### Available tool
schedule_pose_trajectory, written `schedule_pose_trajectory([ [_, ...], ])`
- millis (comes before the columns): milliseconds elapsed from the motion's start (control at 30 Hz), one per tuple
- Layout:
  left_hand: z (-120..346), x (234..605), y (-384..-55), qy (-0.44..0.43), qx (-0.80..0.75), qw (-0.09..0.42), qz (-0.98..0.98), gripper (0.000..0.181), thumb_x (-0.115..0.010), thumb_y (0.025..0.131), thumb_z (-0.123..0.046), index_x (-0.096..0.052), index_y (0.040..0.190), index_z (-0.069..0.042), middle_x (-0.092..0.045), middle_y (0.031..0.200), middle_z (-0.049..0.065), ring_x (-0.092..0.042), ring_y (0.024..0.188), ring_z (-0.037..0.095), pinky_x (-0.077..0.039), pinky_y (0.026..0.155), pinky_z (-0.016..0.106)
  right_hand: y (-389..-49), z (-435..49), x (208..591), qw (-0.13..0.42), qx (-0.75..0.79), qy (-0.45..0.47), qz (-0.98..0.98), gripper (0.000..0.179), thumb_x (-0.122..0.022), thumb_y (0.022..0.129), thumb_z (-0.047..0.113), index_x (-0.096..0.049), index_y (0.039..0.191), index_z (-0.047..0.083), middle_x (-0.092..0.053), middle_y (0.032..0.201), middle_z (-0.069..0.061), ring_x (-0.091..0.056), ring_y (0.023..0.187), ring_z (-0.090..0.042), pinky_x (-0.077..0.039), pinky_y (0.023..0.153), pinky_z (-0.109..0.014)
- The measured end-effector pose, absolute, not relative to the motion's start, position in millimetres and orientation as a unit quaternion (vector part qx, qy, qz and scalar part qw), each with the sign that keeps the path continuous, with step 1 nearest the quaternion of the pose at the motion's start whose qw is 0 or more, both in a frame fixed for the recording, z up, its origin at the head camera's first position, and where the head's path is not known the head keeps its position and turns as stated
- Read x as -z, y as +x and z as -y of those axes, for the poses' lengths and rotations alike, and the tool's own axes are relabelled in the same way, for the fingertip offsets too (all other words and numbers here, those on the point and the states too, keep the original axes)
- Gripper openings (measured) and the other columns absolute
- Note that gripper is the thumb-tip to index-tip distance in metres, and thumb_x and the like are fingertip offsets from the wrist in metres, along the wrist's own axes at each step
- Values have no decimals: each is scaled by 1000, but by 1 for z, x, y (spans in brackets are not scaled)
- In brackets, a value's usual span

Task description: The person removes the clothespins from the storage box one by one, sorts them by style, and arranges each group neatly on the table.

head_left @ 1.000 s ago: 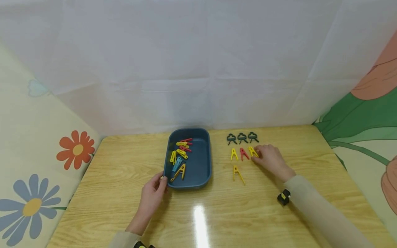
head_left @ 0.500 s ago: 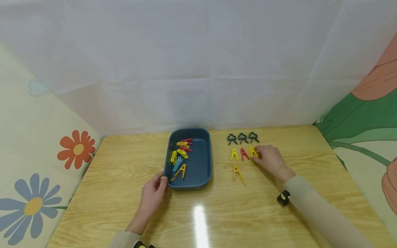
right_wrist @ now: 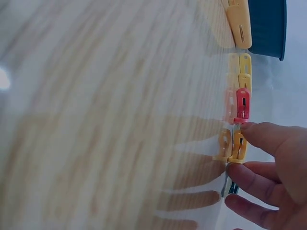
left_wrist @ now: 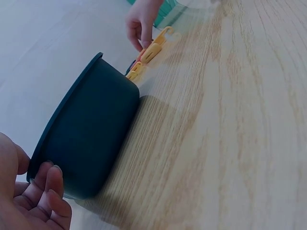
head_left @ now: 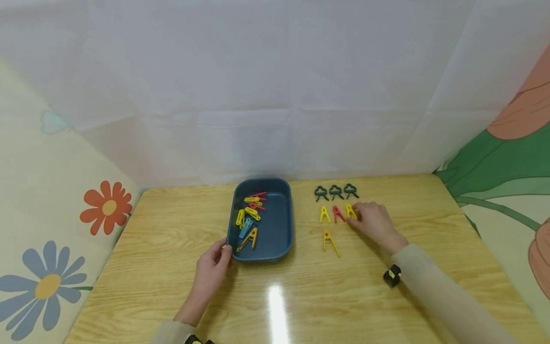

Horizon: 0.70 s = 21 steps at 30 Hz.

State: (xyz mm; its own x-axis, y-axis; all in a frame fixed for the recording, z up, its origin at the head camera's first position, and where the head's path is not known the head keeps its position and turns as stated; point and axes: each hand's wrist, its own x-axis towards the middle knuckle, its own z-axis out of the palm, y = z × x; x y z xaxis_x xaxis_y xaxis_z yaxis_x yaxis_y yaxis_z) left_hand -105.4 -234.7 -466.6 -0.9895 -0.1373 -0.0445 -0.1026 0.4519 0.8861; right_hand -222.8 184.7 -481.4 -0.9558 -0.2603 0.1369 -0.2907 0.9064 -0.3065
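Observation:
My left hand (head_left: 211, 270) pinches the near left corner of a dark blue plastic bin (head_left: 277, 239), thumb on the rim and fingers against the outer wall. Inside lie yellow and red clothespins (head_left: 240, 217), a blue clothespin (head_left: 246, 228) and a larger orange-yellow clothespin (head_left: 253, 237). To the bin's right, my right hand (head_left: 375, 224) pinches a yellow clothespin (right_wrist: 239, 144) between thumb and fingers, its feet on the table. Beside it in the same row stand a red clothespin (head_left: 338, 214) and another yellow clothespin (head_left: 324, 215).
Behind that row lie three dark cloud-shaped clips (head_left: 335, 192). A larger yellow clothespin (head_left: 329, 242) lies in front. The wooden table (head_left: 172, 215) meets a white cloth (head_left: 215, 143) at the back, with flower-printed panels (head_left: 47, 200) at the sides.
The yellow clothespin in my right hand has turned slightly, more upright and in line with its row. My left hand and the bin have stayed put.

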Motion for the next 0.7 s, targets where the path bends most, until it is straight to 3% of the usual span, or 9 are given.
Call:
schedule_pose_trajectory([
  [200, 235, 467, -106, 69, 516, 17, 854, 37, -50, 111, -16, -58, 142, 3, -65, 85, 13, -59, 75, 16, -47, 61, 25, -221, -185, 480, 45, -167, 138, 975, 37, -77, 94, 28, -71, 114, -3, -63, 75, -3, -61, 80, -27, -49, 84, -53],
  [700, 235, 467, -106, 71, 516, 15, 853, 37, -50, 111, -16, -59, 142, 3, -65, 85, 13, -59, 75, 17, -47, 62, 25, -221, -185, 479, 36, -171, 146, 974, 35, -74, 96, 26, -70, 116, -3, -59, 72, -1, -52, 71, -22, -47, 79, -50],
])
